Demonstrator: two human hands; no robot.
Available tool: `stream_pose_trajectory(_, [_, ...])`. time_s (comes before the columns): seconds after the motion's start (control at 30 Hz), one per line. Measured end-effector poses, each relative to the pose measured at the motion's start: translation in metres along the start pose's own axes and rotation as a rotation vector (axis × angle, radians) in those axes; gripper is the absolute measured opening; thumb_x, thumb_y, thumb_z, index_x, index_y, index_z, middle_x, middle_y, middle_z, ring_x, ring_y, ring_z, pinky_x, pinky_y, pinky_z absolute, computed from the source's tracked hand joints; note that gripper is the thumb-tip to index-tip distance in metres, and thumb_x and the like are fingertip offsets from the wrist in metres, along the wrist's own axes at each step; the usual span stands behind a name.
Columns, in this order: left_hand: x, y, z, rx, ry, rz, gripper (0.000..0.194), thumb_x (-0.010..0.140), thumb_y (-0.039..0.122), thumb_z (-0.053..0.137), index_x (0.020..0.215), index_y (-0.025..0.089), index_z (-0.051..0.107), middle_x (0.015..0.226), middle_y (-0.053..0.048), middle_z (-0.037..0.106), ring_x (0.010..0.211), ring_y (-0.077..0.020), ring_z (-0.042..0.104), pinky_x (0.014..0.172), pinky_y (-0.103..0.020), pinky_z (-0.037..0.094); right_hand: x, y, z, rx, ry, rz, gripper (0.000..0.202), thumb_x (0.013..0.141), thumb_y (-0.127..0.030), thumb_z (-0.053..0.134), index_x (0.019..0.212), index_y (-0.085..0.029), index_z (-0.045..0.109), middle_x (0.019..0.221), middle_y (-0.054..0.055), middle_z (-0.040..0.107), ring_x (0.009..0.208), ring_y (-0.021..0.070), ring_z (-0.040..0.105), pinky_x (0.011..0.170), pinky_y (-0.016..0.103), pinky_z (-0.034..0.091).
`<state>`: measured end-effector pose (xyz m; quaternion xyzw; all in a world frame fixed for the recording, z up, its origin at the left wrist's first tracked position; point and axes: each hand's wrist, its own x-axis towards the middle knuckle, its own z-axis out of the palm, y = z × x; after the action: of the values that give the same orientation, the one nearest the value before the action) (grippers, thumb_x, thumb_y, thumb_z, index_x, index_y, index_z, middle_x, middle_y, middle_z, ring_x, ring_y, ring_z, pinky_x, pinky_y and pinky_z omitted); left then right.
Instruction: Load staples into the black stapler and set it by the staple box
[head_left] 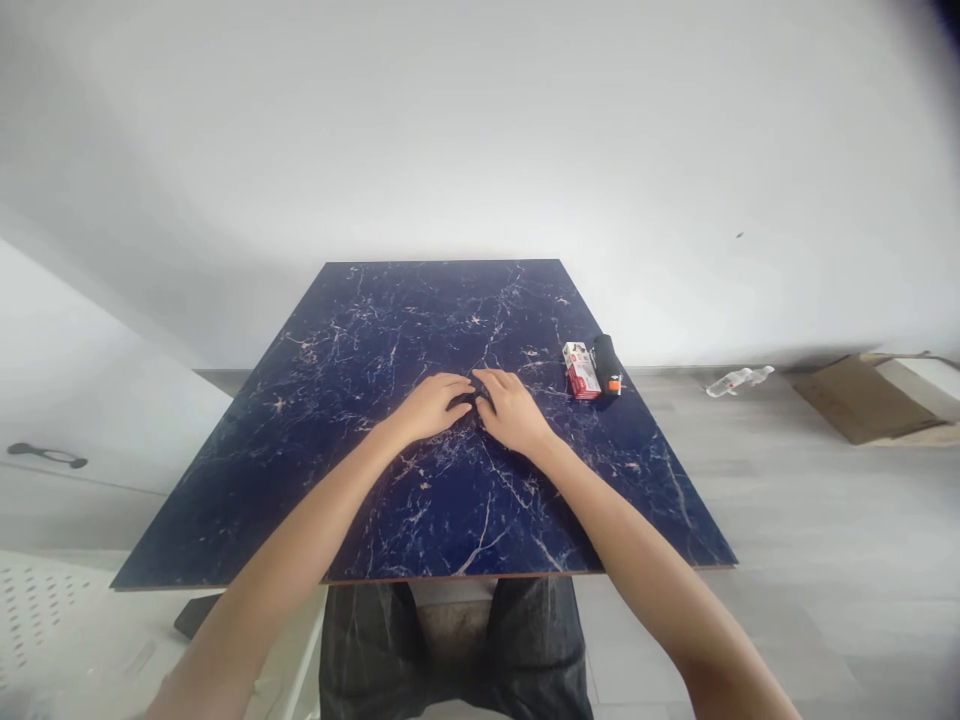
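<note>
My left hand rests on the dark blue marbled table, thumb and fingers apart, with nothing in it that I can see. Close beside it, fingertips nearly touching, my right hand lies in the same way, its thumb apart from the fingers. To the right of my right hand are a small red and white box and a black item with an orange end, side by side near the table's right edge.
A white wall stands behind the table. On the floor at the right are a clear plastic bottle or wrapper and an opened cardboard box. A white cabinet with a dark handle is at the left.
</note>
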<state>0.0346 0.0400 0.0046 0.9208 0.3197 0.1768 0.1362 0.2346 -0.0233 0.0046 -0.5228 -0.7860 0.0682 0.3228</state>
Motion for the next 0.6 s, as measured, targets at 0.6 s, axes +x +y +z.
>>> stream_pose_trajectory(0.6, [-0.054, -0.003, -0.011, 0.173, 0.026, -0.012, 0.04, 0.105, 0.022, 0.041, 0.139, 0.021, 0.062, 0.15, -0.013, 0.057, 0.143, -0.0314, 0.049, 0.12, -0.056, 0.042, 0.014, -0.038, 0.039, -0.162, -0.154, -0.069, 0.039, 0.1, -0.021, 0.046, 0.136, -0.014, 0.06, 0.135, 0.019, 0.062, 0.124, 0.0338, 0.054, 0.106, 0.052, 0.048])
